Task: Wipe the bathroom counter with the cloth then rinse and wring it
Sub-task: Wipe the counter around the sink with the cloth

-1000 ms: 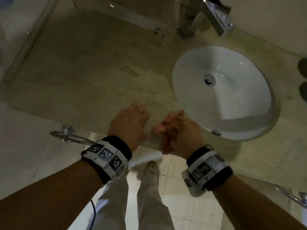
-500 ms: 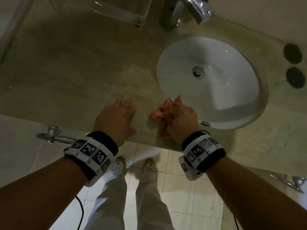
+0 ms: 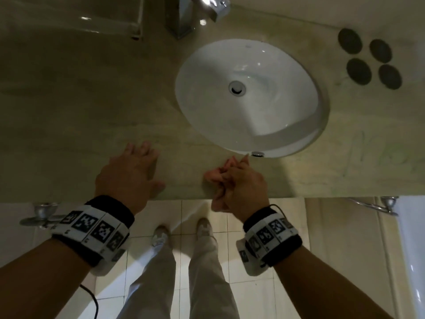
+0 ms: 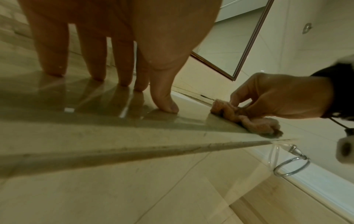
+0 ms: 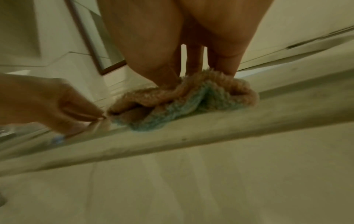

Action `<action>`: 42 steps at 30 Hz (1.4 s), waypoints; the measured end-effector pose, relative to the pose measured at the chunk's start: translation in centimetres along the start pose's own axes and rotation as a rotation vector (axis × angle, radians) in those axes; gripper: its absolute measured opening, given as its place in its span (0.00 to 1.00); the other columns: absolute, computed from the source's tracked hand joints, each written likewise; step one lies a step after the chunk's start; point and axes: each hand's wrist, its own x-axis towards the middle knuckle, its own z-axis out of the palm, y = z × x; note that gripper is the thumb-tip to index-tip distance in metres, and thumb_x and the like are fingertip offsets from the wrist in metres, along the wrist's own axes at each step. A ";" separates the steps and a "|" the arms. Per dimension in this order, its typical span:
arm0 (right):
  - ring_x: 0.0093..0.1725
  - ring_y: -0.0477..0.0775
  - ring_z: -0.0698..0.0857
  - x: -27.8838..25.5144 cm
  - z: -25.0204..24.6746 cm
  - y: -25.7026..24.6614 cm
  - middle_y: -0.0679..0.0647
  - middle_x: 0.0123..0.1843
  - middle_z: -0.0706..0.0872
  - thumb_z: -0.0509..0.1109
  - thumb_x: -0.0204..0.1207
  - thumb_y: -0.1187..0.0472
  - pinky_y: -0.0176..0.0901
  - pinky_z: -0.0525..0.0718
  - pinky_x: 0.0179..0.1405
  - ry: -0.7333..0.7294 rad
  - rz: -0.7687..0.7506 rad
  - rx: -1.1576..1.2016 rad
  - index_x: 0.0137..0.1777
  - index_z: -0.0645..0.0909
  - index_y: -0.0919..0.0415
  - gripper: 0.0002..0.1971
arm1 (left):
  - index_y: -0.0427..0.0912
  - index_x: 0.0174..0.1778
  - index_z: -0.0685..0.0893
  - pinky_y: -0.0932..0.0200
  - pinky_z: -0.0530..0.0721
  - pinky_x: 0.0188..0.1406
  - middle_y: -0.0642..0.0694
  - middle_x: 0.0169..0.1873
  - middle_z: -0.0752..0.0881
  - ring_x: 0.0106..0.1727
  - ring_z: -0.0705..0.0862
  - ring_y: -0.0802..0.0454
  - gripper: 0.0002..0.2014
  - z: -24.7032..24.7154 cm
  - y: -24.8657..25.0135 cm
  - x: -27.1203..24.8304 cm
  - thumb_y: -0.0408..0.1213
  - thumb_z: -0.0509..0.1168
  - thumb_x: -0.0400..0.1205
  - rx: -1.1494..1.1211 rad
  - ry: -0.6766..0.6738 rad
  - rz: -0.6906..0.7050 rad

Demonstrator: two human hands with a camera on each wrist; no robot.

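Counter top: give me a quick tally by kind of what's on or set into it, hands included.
Hands: 2, left hand flat, right hand gripping
Cloth: 1
Sink basin: 1
Faucet: 1
Dark round discs: 4
Clear box: 1
Total: 10

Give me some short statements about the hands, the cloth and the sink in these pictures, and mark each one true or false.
1. The right hand grips the bunched cloth on the counter. True.
2. The left hand also holds the cloth. False: it rests on the counter with straight fingers, apart from the cloth.
3. The cloth lies inside the sink. False: it is on the counter, near the front edge, in front of the sink.
4. Four dark round discs lie to the right of the sink. True.
5. Water runs from the faucet. False: no stream shows in the basin.
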 end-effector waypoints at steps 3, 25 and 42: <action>0.51 0.58 0.84 0.7 -2.5 2.8 0.54 0.51 0.88 0.67 0.62 0.59 0.52 0.85 0.51 0.046 0.148 -0.015 0.44 0.91 0.54 0.13 | 0.56 0.82 0.62 0.40 0.67 0.75 0.56 0.86 0.55 0.86 0.52 0.48 0.35 0.2 -0.2 0.1 0.57 0.66 0.80 -0.013 0.020 0.003; 0.42 0.55 0.87 -2.3 -4.9 6.8 0.51 0.36 0.89 0.64 0.59 0.56 0.37 0.83 0.54 0.070 -0.004 0.057 0.30 0.88 0.58 0.12 | 0.51 0.78 0.73 0.47 0.68 0.75 0.54 0.83 0.65 0.83 0.63 0.50 0.30 2.3 7.5 -0.7 0.45 0.71 0.79 -0.204 0.108 0.107; 0.47 0.57 0.86 -1.6 -20.9 27.7 0.56 0.55 0.86 0.73 0.67 0.61 0.52 0.87 0.45 0.126 -0.144 0.083 0.45 0.88 0.58 0.07 | 0.43 0.63 0.88 0.45 0.81 0.63 0.40 0.68 0.84 0.64 0.83 0.34 0.31 6.6 37.8 1.8 0.43 0.84 0.64 -0.193 0.209 0.269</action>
